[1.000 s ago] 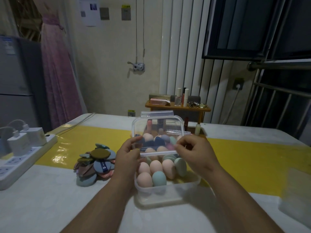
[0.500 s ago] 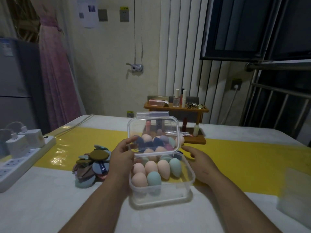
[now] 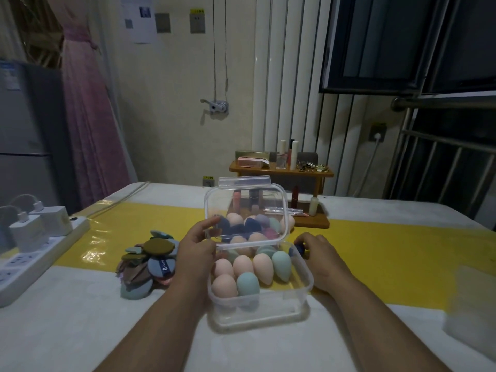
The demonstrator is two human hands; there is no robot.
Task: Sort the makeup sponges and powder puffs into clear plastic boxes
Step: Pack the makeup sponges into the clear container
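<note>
Found the clear plastic box [image 3: 257,307] near the middle of the desk [image 3: 80,331], its lid [image 3: 247,200] tipped up almost upright along the box's 12 o'clock side. Pinched the lid's 9 o'clock edge with the left hand [image 3: 198,251], thumb in front (clamped on it, plainly). Had the right hand [image 3: 322,259] at the box's 3 o'clock, fingertips curled together round a dark blue sponge [image 3: 298,248] just at the rim. Saw makeup sponges [image 3: 243,267] filling the box: pink and teal teardrops in rows toward 6 o'clock, more pink, navy and purple ones visible through the lid. Noted a loose heap of powder puffs [image 3: 150,264] on the desk at the box's 9 o'clock, beside the left wrist. Spotted a wooden rack [image 3: 308,224] of cosmetics at 12 o'clock beyond the lid, and a power strip [image 3: 40,259] with white chargers farther out at 9 o'clock.
</note>
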